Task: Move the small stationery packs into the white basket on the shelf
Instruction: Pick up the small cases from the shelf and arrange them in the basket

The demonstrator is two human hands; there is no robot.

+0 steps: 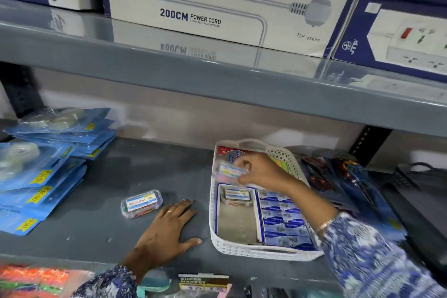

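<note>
A white perforated basket [219, 242] stands on the grey shelf, right of centre. My right hand [260, 170] hovers over its far half, shut on a small clear stationery pack [228, 170] that looks blurred. Another small pack [237, 195] lies inside the basket on a blue-edged box, beside rows of blue packets [284, 222]. One more clear pack of coloured clips [142, 203] lies on the shelf left of the basket. Just right of that pack, my left hand [169, 230] rests flat on the shelf, fingers spread and holding nothing.
Stacked blue blister cards with yellow price tags [46, 172] fill the left of the shelf. Dark scissor packs [338, 181] lie right of the basket. The upper shelf [217, 80] overhangs close above, loaded with power-cord boxes [217, 12]. Colourful packs sit at the front edge below.
</note>
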